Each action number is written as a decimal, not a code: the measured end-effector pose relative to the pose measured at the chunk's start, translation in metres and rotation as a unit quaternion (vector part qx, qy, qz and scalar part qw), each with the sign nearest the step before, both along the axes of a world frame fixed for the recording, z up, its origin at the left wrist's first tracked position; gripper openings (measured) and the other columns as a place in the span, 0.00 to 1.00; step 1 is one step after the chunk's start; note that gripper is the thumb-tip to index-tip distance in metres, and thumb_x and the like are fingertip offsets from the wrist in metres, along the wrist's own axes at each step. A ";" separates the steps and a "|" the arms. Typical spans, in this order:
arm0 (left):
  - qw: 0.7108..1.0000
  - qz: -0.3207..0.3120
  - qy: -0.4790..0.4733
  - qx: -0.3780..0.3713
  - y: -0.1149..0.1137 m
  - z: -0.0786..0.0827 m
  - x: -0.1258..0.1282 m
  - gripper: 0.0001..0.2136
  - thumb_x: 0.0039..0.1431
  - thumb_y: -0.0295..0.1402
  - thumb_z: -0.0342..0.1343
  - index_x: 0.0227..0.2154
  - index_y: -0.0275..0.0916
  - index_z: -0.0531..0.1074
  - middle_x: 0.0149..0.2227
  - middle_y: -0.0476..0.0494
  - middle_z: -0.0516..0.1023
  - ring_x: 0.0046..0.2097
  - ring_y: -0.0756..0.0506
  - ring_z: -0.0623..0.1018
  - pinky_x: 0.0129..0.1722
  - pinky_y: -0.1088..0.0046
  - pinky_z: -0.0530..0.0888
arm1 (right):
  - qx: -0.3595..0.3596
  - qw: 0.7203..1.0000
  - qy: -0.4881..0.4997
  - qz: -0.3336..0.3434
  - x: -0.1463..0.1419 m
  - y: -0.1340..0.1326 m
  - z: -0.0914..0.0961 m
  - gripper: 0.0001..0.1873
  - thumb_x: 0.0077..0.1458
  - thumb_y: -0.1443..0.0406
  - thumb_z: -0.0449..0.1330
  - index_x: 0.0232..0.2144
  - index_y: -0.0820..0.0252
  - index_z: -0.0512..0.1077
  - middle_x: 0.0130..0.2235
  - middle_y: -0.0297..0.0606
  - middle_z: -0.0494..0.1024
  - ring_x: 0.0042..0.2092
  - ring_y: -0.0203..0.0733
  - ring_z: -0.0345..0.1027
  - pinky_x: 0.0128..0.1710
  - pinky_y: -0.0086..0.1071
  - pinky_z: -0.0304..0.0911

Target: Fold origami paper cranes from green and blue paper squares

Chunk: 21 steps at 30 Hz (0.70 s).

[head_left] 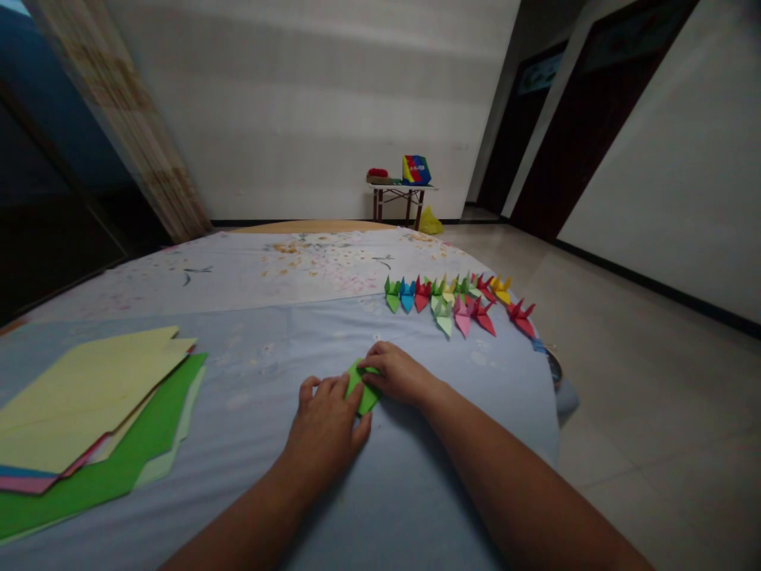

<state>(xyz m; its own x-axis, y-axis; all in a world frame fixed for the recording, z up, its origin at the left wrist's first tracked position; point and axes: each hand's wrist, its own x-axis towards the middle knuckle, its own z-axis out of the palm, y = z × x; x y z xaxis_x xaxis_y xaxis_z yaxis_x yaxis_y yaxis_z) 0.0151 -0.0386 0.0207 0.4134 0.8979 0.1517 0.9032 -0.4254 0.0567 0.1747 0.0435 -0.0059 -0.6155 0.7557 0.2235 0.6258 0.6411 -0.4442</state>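
A small piece of folded green paper [367,399] lies on the blue cloth in front of me, between my two hands. My left hand [326,416] rests along its left side, fingers laid over the edge and thumb near the lower corner. From the upper right, my right hand [395,371] pinches the paper's top right edge between thumb and fingers. Part of the paper is hidden under the fingers. Beyond my right hand stand several folded paper cranes [462,317] in green, blue, red, pink and yellow.
A stack of coloured paper sheets [89,388], yellow on top, lies at the left. The table is covered by a blue cloth [250,444] and a floral cloth [333,266]. Against the far wall stands a small table [404,188] with a colourful box [416,170].
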 end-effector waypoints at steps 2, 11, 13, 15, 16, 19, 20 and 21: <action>1.000 0.004 0.005 0.004 -0.001 -0.001 0.001 0.16 0.58 0.37 0.46 0.47 0.41 0.69 0.49 0.38 0.73 0.50 0.38 0.69 0.52 0.52 0.55 | 0.002 1.000 -0.006 -0.002 0.000 0.000 0.000 0.13 0.54 0.65 0.57 0.43 0.58 0.73 0.40 0.41 0.70 0.43 0.40 0.63 0.44 0.31 0.56; 1.000 0.021 0.004 0.007 -0.003 -0.012 0.006 0.17 0.58 0.35 0.47 0.48 0.39 0.69 0.52 0.35 0.70 0.53 0.36 0.67 0.54 0.51 0.54 | 0.043 0.994 -0.096 -0.027 -0.006 -0.008 0.004 0.18 0.56 0.65 0.54 0.50 0.50 0.67 0.43 0.41 0.67 0.44 0.42 0.58 0.41 0.35 0.50; 1.000 0.025 0.002 0.001 -0.003 -0.012 0.006 0.17 0.58 0.35 0.48 0.49 0.39 0.69 0.53 0.35 0.70 0.53 0.36 0.67 0.54 0.51 0.54 | 0.044 0.992 -0.116 -0.038 -0.007 -0.010 0.007 0.18 0.57 0.65 0.54 0.50 0.48 0.67 0.43 0.41 0.67 0.45 0.43 0.56 0.41 0.36 0.48; 1.000 0.029 0.003 -0.006 -0.004 -0.010 0.007 0.18 0.58 0.36 0.48 0.50 0.39 0.68 0.54 0.34 0.69 0.54 0.36 0.67 0.54 0.50 0.53 | 0.042 0.989 -0.132 -0.054 -0.009 -0.012 0.010 0.18 0.57 0.64 0.53 0.50 0.46 0.67 0.43 0.41 0.67 0.45 0.45 0.55 0.41 0.37 0.47; 0.999 0.032 0.004 -0.010 -0.004 -0.010 0.007 0.18 0.58 0.37 0.48 0.50 0.38 0.67 0.55 0.34 0.68 0.55 0.36 0.66 0.55 0.50 0.53 | 0.040 0.988 -0.139 -0.061 -0.009 -0.012 0.012 0.18 0.57 0.63 0.53 0.50 0.45 0.67 0.43 0.41 0.67 0.45 0.46 0.54 0.41 0.38 0.47; 0.999 0.039 0.007 -0.027 -0.006 -0.007 0.008 0.20 0.59 0.39 0.48 0.52 0.37 0.66 0.55 0.32 0.67 0.56 0.35 0.65 0.55 0.50 0.52 | 0.039 0.985 -0.147 -0.082 -0.009 -0.012 0.015 0.18 0.57 0.62 0.53 0.49 0.43 0.68 0.43 0.41 0.68 0.45 0.48 0.53 0.41 0.40 0.46; 0.999 0.041 0.008 -0.032 -0.006 -0.007 0.008 0.20 0.59 0.40 0.47 0.52 0.37 0.66 0.55 0.32 0.67 0.55 0.34 0.65 0.55 0.49 0.52 | 0.039 0.984 -0.147 -0.089 -0.009 -0.012 0.015 0.18 0.56 0.62 0.53 0.49 0.43 0.68 0.43 0.41 0.68 0.45 0.48 0.53 0.41 0.40 0.46; 0.998 0.044 0.009 -0.033 -0.007 -0.006 0.008 0.20 0.59 0.40 0.47 0.51 0.37 0.67 0.55 0.32 0.67 0.55 0.34 0.65 0.55 0.49 0.53 | 0.039 0.984 -0.145 -0.096 -0.009 -0.012 0.015 0.18 0.56 0.62 0.53 0.49 0.42 0.68 0.43 0.41 0.68 0.45 0.48 0.53 0.42 0.41 0.46</action>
